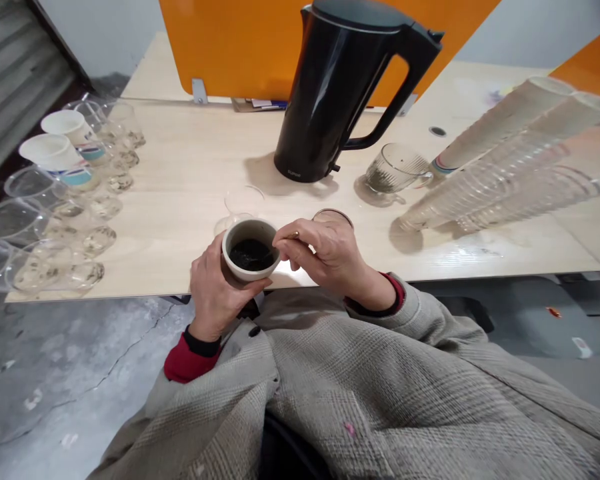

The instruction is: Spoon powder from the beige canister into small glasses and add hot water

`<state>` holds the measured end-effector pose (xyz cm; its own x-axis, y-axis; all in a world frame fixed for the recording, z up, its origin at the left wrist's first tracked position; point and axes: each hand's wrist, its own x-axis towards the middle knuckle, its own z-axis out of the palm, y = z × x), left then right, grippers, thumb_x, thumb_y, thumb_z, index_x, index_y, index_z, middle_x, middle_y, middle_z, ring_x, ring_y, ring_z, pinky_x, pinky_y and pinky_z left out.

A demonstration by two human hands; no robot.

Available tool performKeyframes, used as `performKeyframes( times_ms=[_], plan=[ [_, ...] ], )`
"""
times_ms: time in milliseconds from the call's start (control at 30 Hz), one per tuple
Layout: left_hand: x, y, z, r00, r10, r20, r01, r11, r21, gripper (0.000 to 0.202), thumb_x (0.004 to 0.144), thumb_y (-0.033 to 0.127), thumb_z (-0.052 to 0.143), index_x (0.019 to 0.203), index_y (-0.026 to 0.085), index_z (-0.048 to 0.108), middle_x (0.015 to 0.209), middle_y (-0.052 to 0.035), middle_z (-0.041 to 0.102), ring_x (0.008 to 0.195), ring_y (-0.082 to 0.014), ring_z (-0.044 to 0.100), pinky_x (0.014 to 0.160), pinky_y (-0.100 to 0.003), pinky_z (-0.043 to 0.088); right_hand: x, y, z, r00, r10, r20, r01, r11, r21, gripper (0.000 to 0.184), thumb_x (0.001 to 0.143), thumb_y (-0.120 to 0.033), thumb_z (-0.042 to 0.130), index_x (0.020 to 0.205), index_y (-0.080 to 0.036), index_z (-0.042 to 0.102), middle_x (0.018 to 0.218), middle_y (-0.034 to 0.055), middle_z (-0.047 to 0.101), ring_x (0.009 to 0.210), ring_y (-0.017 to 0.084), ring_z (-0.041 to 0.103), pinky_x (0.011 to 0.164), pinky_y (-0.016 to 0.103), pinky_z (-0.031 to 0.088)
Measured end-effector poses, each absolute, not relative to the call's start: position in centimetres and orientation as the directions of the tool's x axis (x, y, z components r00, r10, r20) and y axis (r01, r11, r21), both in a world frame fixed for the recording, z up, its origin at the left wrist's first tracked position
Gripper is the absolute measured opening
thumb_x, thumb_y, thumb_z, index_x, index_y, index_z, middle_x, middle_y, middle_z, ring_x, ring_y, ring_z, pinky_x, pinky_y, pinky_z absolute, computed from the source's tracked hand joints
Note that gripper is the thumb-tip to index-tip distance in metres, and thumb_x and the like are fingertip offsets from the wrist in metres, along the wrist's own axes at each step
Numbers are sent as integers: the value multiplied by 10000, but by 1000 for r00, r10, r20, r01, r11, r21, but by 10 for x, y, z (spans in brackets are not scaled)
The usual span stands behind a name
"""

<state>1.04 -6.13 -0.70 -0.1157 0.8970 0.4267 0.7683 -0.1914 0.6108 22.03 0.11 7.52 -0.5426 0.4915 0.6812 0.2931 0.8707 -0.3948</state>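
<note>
My left hand (213,287) is wrapped round a small white round container (250,251) with dark loose leaves inside, held just over the near edge of the pale wooden table (190,173). My right hand (325,253) is pinched at the container's rim, fingers closed on something thin that I cannot make out. Right behind the hands stand a clear plastic cup (243,200) and a small glass (333,217). A black electric kettle (340,87) stands further back at the middle of the table.
A glass mug (395,170) sits right of the kettle. Long stacks of clear and paper cups (505,167) lie on their sides at the right. Several clear and white cups (55,193) crowd the table's left end. An orange partition (230,40) stands behind.
</note>
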Motion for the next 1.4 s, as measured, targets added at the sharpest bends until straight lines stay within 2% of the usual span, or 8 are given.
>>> performKeyframes(
  times_ms=[200, 333, 500, 800, 1100, 1167, 1300, 1400],
  plan=[
    [10, -61, -8, -117, 894, 433, 771, -193, 607, 1053, 642, 598, 954, 1507, 222, 485, 1467, -163, 703, 1311, -389, 709, 1091, -527, 563, 219, 1, 73, -458, 608, 649, 222, 785, -579, 186, 1093, -247, 593, 923, -200, 653, 661, -79, 681, 479, 38, 603, 514, 174, 451],
    [9, -61, -7, -114, 900, 421, 769, -189, 611, 1051, 651, 630, 943, 1507, 230, 485, 1489, -159, 691, 1347, -387, 689, 1114, -526, 549, 219, 1, 73, -288, 742, 606, 135, 658, -741, 273, 1096, -365, 607, 879, -205, 645, 688, -53, 684, 472, 51, 607, 453, 179, 450],
    [9, -60, -7, -112, 898, 425, 767, -194, 612, 1062, 654, 655, 939, 1511, 224, 483, 1491, -168, 688, 1354, -389, 686, 1119, -535, 549, 220, 7, 75, -118, 811, 573, 61, 582, -811, 346, 1053, -520, 663, 882, -220, 645, 643, -63, 647, 432, 59, 567, 391, 183, 409],
    [9, -59, -9, -108, 889, 446, 774, -206, 598, 1097, 652, 685, 937, 1529, 217, 473, 1482, -180, 693, 1326, -395, 700, 1104, -548, 555, 224, 19, 68, -7, 808, 589, 59, 588, -807, 415, 1055, -633, 601, 941, -237, 651, 675, -57, 630, 448, 63, 557, 381, 193, 374],
    [8, -59, -11, -116, 891, 438, 792, -183, 582, 1079, 653, 644, 945, 1535, 226, 484, 1451, -168, 707, 1299, -398, 705, 1079, -525, 558, 210, 32, 88, 200, 593, 780, 177, 761, -624, 339, 1106, -562, 543, 955, -274, 638, 682, -41, 626, 474, 87, 568, 396, 241, 383],
    [8, -59, -11, -116, 893, 435, 793, -180, 582, 1070, 655, 633, 947, 1534, 232, 486, 1446, -162, 712, 1293, -395, 708, 1075, -521, 560, 205, 35, 82, 138, 595, 792, 180, 771, -611, 314, 1106, -536, 557, 972, -268, 649, 713, -35, 657, 509, 89, 603, 431, 238, 422],
    [9, -59, -10, -122, 887, 445, 792, -183, 582, 1062, 665, 654, 938, 1525, 222, 491, 1450, -171, 711, 1289, -391, 711, 1080, -516, 559, 198, 45, 64, -175, 667, 725, 212, 744, -633, 382, 1080, -574, 585, 941, -227, 665, 726, -38, 676, 571, 85, 659, 523, 215, 497],
    [9, -59, -10, -119, 888, 444, 789, -187, 585, 1067, 662, 673, 935, 1522, 223, 493, 1457, -172, 709, 1287, -393, 712, 1076, -521, 559, 198, 48, 60, -159, 701, 695, 213, 712, -669, 414, 1079, -597, 566, 936, -220, 659, 732, -38, 678, 580, 79, 663, 529, 198, 496]
  ],
)
